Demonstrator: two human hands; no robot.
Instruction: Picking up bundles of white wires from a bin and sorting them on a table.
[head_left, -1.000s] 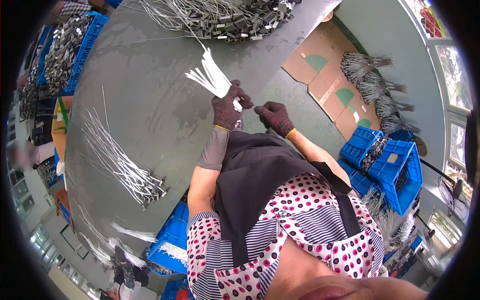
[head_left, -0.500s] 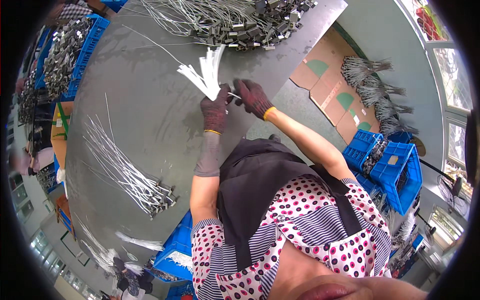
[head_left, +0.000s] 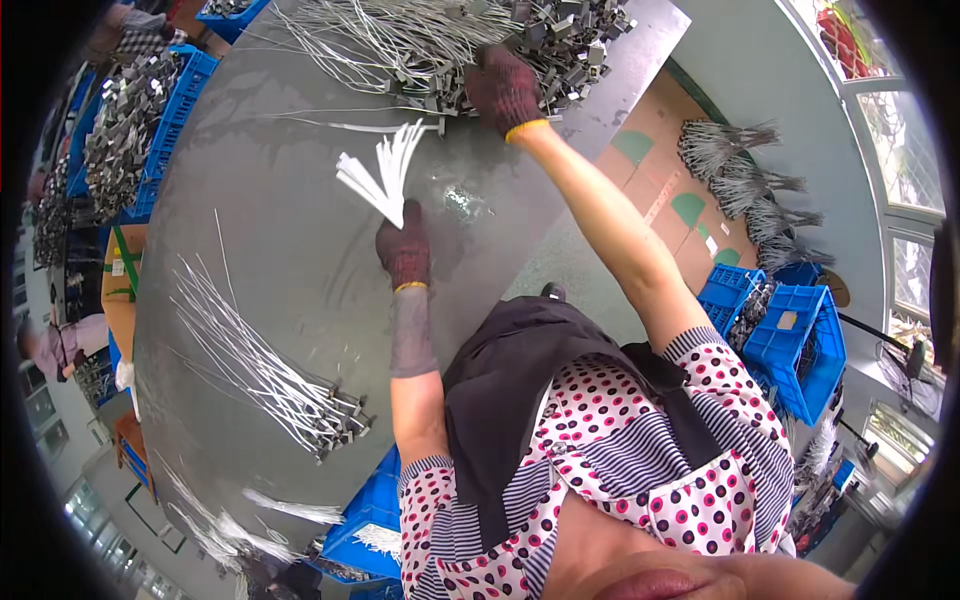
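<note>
My left hand (head_left: 404, 250), in a dark red and black knit glove, is closed around the lower end of a fanned bundle of white sleeves (head_left: 385, 180) above the grey table (head_left: 290, 180). My right hand (head_left: 503, 90), in a matching glove, reaches to the near edge of a large pile of wire leads with small dark metal blocks (head_left: 575, 50). Its fingertips are hidden among the pieces. A single lead with a white stretch (head_left: 385, 127) lies just short of the pile, its block toward my right hand.
Another bunch of wire leads (head_left: 265, 360) lies on the left of the table. Blue crates (head_left: 800, 340) stand at the right beside flattened cardboard (head_left: 660, 180), with wire bundles (head_left: 765, 215) along the wall. More filled crates (head_left: 170, 130) stand at the far left.
My right hand has left my left hand and moved away to the far pile. My left hand has shifted slightly left and nearer with the sleeves. A single lead now lies near the pile.
</note>
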